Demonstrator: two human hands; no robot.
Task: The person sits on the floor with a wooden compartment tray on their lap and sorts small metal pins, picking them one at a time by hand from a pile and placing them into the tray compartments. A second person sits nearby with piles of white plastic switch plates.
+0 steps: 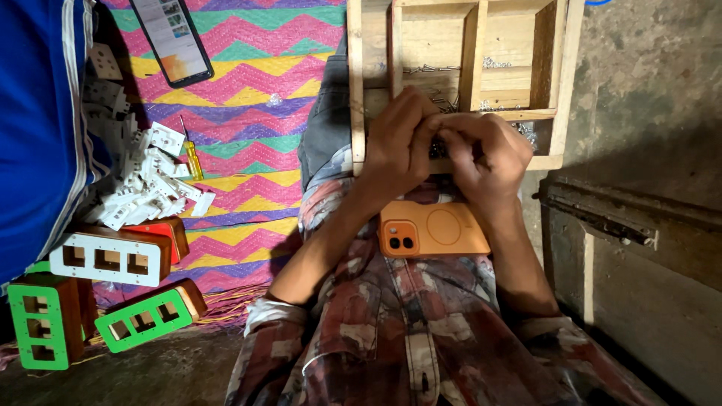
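A big zigzag mat [248, 90] in pink, yellow and green is lying on the floor. A wooden tray [459, 45] with small boxes inside is resting on the person's lap, and little metal screws [429, 69] are lying in it. At the left edge of the mat, white and green frames with square holes [113, 259] are sitting near a heap of white plastic parts [147, 180]. An orange phone [432, 229] is lying on the person's checked shirt, just under the hands. Another phone [171, 34] is glowing at the top edge of the mat.

The left hand [395, 146] and the right hand [485, 154] are touching each other at the near edge of the tray. Their fingers are curling together around a small dark thing [438, 146] that is too hidden to tell. A little yellow screwdriver [193, 156] is lying beside the white heap.
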